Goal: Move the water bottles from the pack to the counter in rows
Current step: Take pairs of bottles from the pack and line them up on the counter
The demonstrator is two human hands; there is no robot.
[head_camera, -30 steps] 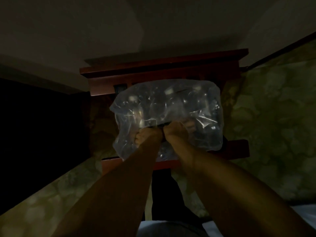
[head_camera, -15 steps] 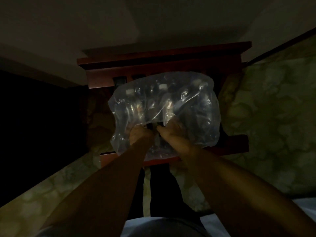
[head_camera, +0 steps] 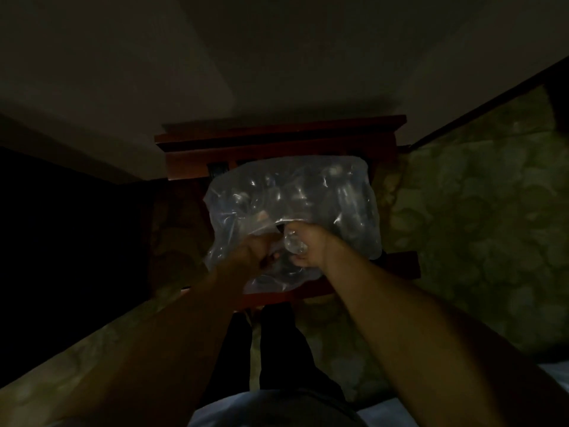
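We gripped the pack (head_camera: 292, 217) with both hands: left (head_camera: 255, 252) clutching its wrap, right (head_camera: 311, 246) fisted on crumpled plastic. It sat on the surface (head_camera: 400, 263), near the front edge.

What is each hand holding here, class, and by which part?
Both hands grip the clear plastic wrap of the water bottle pack at its near top: the right hand bunches a fistful, the left hand pinches the film beside it.

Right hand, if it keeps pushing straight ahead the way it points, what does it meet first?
Probably the water bottles inside the plastic wrap. The right hand is already fisted on that wrap, aimed away from the body into the pack. Depth is unclear in this dim view.
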